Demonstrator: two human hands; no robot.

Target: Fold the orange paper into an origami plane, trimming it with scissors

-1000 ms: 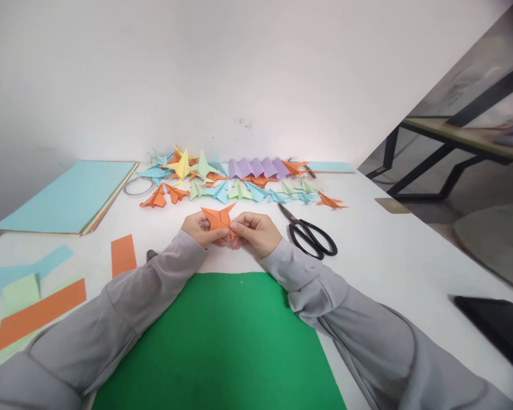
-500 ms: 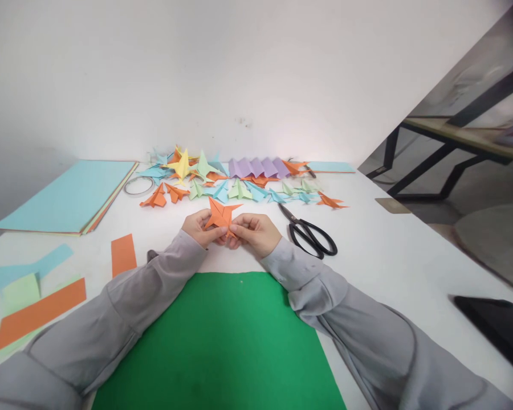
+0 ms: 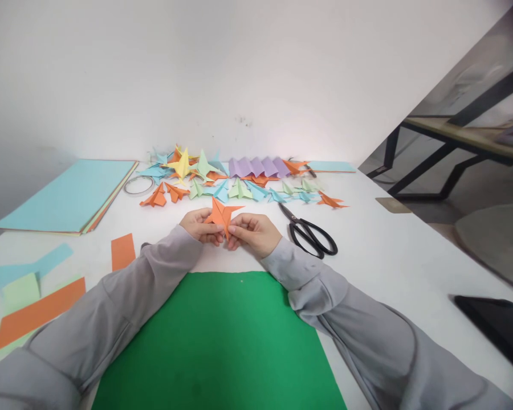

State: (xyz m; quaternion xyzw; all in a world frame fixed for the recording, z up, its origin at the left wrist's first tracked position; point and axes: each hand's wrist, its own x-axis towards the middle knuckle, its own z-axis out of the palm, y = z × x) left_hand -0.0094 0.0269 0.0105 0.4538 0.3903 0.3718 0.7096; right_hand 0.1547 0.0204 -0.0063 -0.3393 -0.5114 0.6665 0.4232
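Observation:
Between my two hands is a small folded orange paper plane with pointed wings and a creased middle. My left hand pinches its left side, thumb on top and fingers underneath. At its lower right part, my right hand grips it between thumb and fingers. The plane is held just above the white table, beyond the far edge of a green sheet. Parts of the curled fingers are hidden behind the paper and the hands. Black-handled scissors lie to the right of my right hand.
Several folded paper planes stand in rows by the wall, with a pleated purple paper. Left are stacked coloured sheets, a wire coil, and orange strips. A black tablet-like object lies at right.
My left hand has shifted slightly left along the orange paper plane. The plane has turned a little, its tips moving right. My right hand stays nearly in place.

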